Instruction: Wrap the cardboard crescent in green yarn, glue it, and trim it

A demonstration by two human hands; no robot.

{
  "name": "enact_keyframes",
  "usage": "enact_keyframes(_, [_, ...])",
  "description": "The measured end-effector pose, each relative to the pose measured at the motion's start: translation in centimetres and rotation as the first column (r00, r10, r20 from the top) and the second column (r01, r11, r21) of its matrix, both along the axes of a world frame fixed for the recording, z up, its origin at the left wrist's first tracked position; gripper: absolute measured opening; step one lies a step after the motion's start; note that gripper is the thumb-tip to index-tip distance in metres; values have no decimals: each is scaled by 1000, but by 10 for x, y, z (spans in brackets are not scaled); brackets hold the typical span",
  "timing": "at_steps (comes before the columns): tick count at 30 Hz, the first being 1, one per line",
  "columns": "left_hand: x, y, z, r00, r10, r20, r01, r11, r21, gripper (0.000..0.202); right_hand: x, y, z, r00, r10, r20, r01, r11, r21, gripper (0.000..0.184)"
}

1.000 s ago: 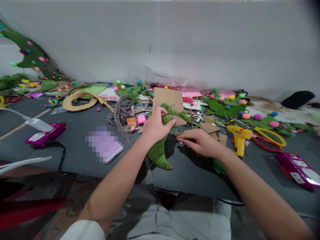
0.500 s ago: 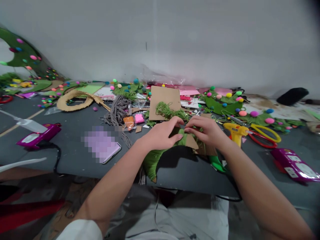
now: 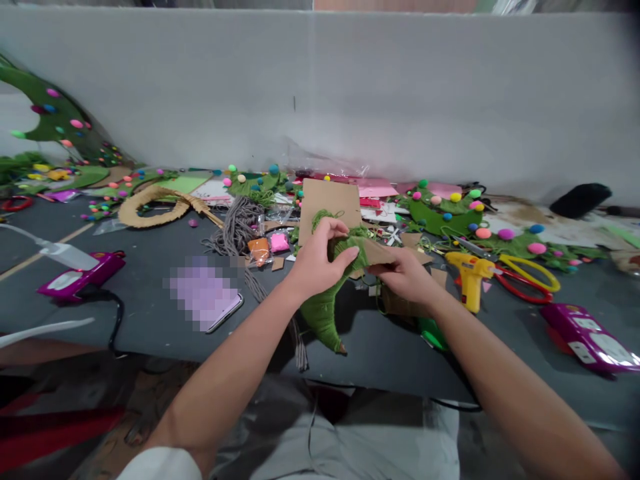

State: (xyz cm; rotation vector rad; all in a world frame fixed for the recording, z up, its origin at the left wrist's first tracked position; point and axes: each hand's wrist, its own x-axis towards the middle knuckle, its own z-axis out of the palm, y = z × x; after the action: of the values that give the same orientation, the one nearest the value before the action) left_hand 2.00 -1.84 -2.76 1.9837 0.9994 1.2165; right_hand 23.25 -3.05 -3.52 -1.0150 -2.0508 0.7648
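Between my hands is a curved cardboard crescent (image 3: 323,313), wrapped in green yarn along its left part, with bare brown cardboard at its right end. My left hand (image 3: 325,260) grips the wrapped part, thumb on top and fingers around the far side. My right hand (image 3: 407,275) is closed on the bare cardboard end, its fingertips partly hidden under it. A loose heap of green yarn (image 3: 324,219) lies just beyond my left hand, against a flat cardboard piece (image 3: 330,193).
A yellow glue gun (image 3: 471,277) and red-and-yellow-handled scissors (image 3: 530,277) lie to the right, near a purple power strip (image 3: 590,339). On the left are a phone (image 3: 205,293), grey yarn (image 3: 239,227) and another purple power strip (image 3: 83,275). Pompom-covered green crescents (image 3: 445,213) line the back.
The crescent has tilted and shifted, its wrapped tip swinging right. My right hand has turned and lowered from the strands to grasp the bare cardboard end. The view has tipped slightly upward.
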Motion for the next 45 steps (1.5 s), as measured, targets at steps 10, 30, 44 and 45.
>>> enact_keyframes(10, [-6,8,-8,936,204,-287,-231,971,-65,34,-3,-14,15,919,62,389,-179,946,272,23])
enact_keyframes(30, [-2,-10,12,947,-320,3,318,940,-121,31,15,6,9,997,-28,78,14,985,173,13])
enact_keyframes(44, [-5,4,-4,941,142,-307,-186,975,-119,36,-3,-15,18,886,114,449,-228,951,208,27])
enact_keyframes(45, [-5,2,-4,934,65,-351,-120,983,-139,37,-1,-15,19,868,66,493,-223,937,267,25])
